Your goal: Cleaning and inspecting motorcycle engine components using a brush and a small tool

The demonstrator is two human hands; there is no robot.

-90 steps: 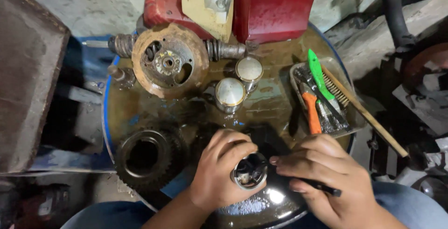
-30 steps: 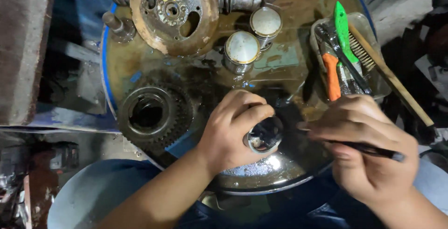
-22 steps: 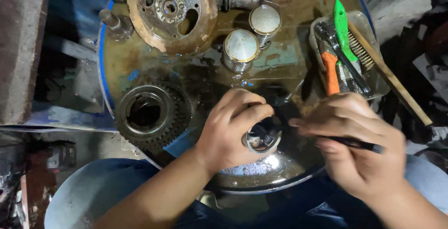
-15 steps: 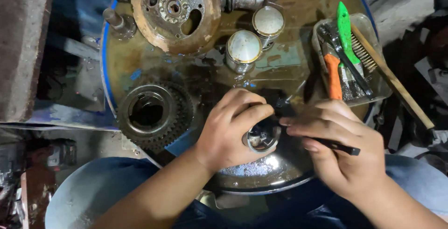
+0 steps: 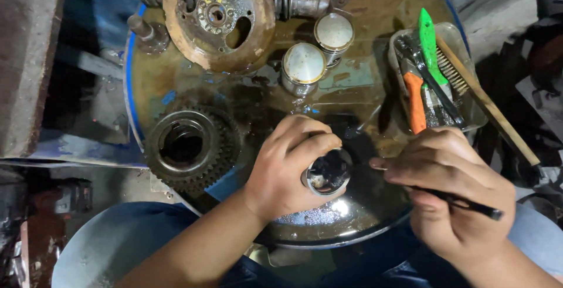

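Your left hand (image 5: 287, 173) is curled around a small round metal cup-shaped part (image 5: 327, 172), open end up, gripping its rim between thumb and fingers. The part sits over the shallow, oil-wet metal pan (image 5: 352, 223) at the near edge of the round, rust-stained drum top (image 5: 176, 82). Your right hand (image 5: 451, 197) is closed around a thin black-handled tool (image 5: 469, 206), pinching it close to the working end. The tip points at the part; whether it touches cannot be told.

Keep the part over the pan so that drips and loosened dirt fall there. Hold it level and steady, and rotate it with the left fingers rather than shifting the tool. Work the tip along the inner wall with short, light strokes. Keep the wrist clear of the large toothed steel gear (image 5: 186, 147) to your left and the two pale-topped pistons (image 5: 316, 50) beyond. The clear tray of hand tools (image 5: 399, 41) lies near your right hand.
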